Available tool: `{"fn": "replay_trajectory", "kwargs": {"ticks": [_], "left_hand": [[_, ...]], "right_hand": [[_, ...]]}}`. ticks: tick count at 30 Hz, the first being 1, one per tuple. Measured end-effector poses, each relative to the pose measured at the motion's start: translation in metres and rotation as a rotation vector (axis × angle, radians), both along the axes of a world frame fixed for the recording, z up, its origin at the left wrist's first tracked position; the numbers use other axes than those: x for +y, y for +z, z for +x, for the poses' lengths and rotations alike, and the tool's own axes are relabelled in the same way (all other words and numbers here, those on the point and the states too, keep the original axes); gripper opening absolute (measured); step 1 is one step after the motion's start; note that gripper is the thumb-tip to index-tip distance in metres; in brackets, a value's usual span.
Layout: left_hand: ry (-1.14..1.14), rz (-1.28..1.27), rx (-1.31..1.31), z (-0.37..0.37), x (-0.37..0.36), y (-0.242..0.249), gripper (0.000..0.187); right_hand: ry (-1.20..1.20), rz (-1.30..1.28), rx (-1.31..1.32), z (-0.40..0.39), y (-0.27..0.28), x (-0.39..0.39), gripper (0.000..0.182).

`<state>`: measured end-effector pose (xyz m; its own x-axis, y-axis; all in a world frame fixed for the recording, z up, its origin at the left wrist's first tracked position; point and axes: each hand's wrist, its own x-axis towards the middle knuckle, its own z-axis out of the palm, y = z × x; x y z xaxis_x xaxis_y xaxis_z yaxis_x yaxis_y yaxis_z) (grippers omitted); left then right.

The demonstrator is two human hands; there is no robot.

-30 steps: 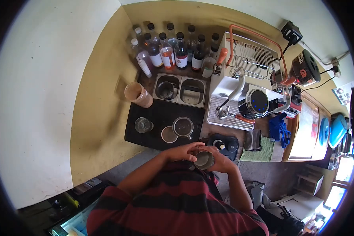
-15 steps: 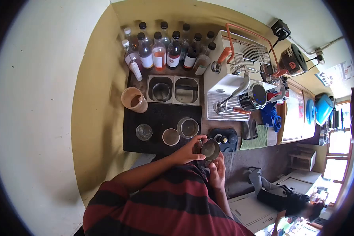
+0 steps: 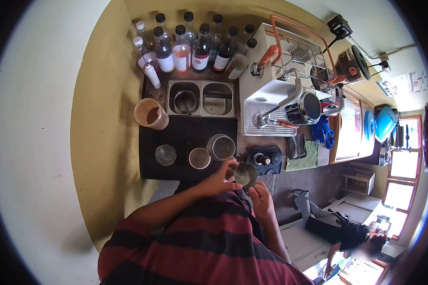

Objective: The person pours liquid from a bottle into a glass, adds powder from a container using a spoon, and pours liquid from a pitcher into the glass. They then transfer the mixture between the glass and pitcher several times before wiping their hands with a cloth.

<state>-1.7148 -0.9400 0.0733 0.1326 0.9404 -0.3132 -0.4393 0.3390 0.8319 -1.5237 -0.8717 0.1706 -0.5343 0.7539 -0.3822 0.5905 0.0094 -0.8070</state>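
Note:
A metal pitcher is held close to my body, just past the counter's front edge. My left hand wraps its left side with the thumb below and fingers above. Under the pitcher's lower right side, my right hand has its fingers closed at the pitcher, probably on its handle, which is mostly hidden. Left of the pitcher, a metal cup, a smaller round cup and a clear glass stand on the black mat.
An espresso machine stands at the right, with a tamping stand before it. Bottles line the wall behind two metal sink bins. A brown tub stands left. Another person is at lower right.
The view has shifted, so the counter items appear further left and higher. Both hands still hold the pitcher, which has moved slightly left and up in view and is turned a little.

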Motion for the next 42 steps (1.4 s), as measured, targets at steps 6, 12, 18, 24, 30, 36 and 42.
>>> {"fn": "replay_trajectory", "kwargs": {"ticks": [6,12,18,24,30,36,42], "left_hand": [[-0.094,-0.058,-0.063,-0.017,-0.006,-0.003,0.079],[-0.132,-0.087,-0.075,-0.027,-0.012,-0.005,0.067],[-0.073,-0.14,-0.356,-0.025,-0.012,-0.023,0.053],[-0.141,-0.189,-0.58,-0.023,-0.006,-0.021,0.057],[-0.214,-0.167,-0.705,-0.023,-0.001,-0.031,0.052],[-0.211,-0.142,-0.756,-0.02,0.0,-0.037,0.051],[-0.189,-0.097,-0.813,-0.011,-0.002,-0.052,0.05]], "right_hand": [[-0.031,-0.087,0.03,-0.002,-0.002,-0.007,0.025],[-0.175,-0.144,0.105,-0.002,-0.019,-0.019,0.025],[-0.306,-0.082,0.183,-0.003,-0.02,-0.024,0.025],[-0.306,-0.013,0.101,-0.011,-0.009,-0.011,0.027],[-0.242,0.052,-0.079,-0.025,-0.005,0.002,0.03],[-0.197,0.048,-0.127,-0.035,0.007,0.01,0.033],[-0.169,0.067,-0.141,-0.043,0.013,0.014,0.038]]}}
